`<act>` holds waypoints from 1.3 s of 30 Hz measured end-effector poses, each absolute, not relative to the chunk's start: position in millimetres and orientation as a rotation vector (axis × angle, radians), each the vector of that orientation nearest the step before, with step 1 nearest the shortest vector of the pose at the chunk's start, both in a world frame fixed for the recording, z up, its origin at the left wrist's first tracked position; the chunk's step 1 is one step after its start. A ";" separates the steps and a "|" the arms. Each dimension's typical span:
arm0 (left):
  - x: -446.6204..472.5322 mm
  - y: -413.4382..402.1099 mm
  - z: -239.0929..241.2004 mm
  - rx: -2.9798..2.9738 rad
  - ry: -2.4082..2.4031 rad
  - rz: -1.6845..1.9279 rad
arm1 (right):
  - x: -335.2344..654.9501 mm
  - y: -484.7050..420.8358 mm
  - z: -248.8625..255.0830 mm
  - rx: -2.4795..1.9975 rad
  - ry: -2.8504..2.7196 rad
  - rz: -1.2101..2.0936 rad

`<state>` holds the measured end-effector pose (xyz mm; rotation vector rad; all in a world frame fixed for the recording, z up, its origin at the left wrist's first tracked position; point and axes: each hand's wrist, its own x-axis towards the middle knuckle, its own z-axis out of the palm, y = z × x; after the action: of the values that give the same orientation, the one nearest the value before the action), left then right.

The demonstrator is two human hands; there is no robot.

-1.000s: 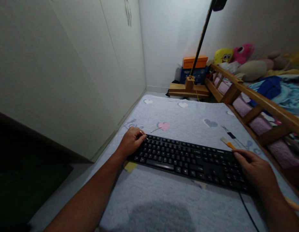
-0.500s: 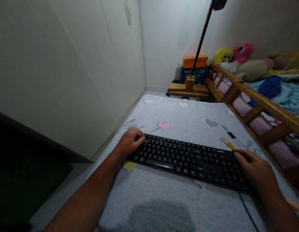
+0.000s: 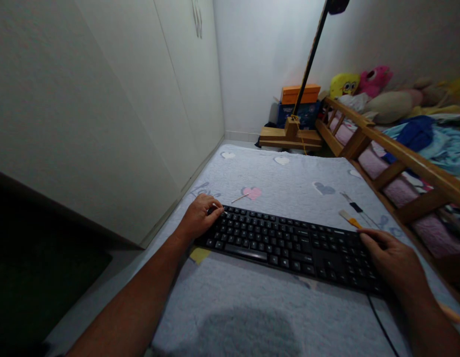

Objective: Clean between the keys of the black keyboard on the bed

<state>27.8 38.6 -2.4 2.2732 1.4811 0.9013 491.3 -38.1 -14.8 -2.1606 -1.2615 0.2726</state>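
Note:
A black keyboard lies across a pale blue rug with heart shapes. My left hand is closed at the keyboard's far left corner, pinching a thin white swab against the keys. My right hand rests on the keyboard's right end, fingers curled over its edge and holding it. The keyboard's black cable trails toward me from under that hand.
A second swab lies beside a pink heart. A small orange-handled brush and a black-handled tool lie past the keyboard. White cupboard doors run along the left. A wooden bed rail with plush toys stands right; a wooden stand with a pole at the back.
My left hand has shifted the swab slightly along the keyboard's top-left corner. The right hand and the keyboard have stayed put.

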 end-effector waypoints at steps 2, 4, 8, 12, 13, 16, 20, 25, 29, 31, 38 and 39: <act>28.3 38.8 -3.1 2.286 1.483 0.904 | 490.1 -37.9 -13.9 -2.162 -1.255 0.264; 28.3 39.0 -3.7 2.293 1.486 0.894 | 489.0 -38.0 -12.6 -2.157 -1.254 0.263; 29.1 39.3 -5.8 2.284 1.500 0.898 | 487.9 -38.6 -10.6 -2.163 -1.247 0.298; 33.5 38.8 -6.6 2.277 1.514 0.904 | 488.9 -38.4 -11.4 -2.144 -1.262 0.284; 34.9 38.5 -6.4 2.276 1.516 0.899 | 489.2 -38.3 -12.0 -2.141 -1.266 0.273; 38.7 37.6 -5.2 2.270 1.510 0.883 | 490.0 -38.2 -13.5 -2.144 -1.268 0.247; 42.2 36.7 -4.0 2.266 1.490 0.892 | 489.4 -38.8 -13.0 -2.151 -1.274 0.253; 45.3 35.6 -2.1 2.269 1.463 0.872 | 488.7 -38.6 -12.0 -2.190 -1.267 0.270; 45.5 35.3 -1.8 2.277 1.465 0.872 | 491.1 -38.1 -15.4 -2.164 -1.269 0.259; 45.2 35.3 -2.1 2.281 1.466 0.879 | 492.6 -38.1 -17.3 -2.144 -1.285 0.232; 41.1 35.9 -1.0 2.311 1.518 0.872 | 492.5 -39.0 -16.6 -2.140 -1.295 0.244; 40.1 36.2 -1.0 2.316 1.525 0.876 | 492.0 -39.1 -15.9 -2.148 -1.291 0.245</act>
<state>40.1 36.2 -1.0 2.3158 1.5247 0.8757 492.0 -39.1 -15.9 -2.1483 -1.2912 0.2453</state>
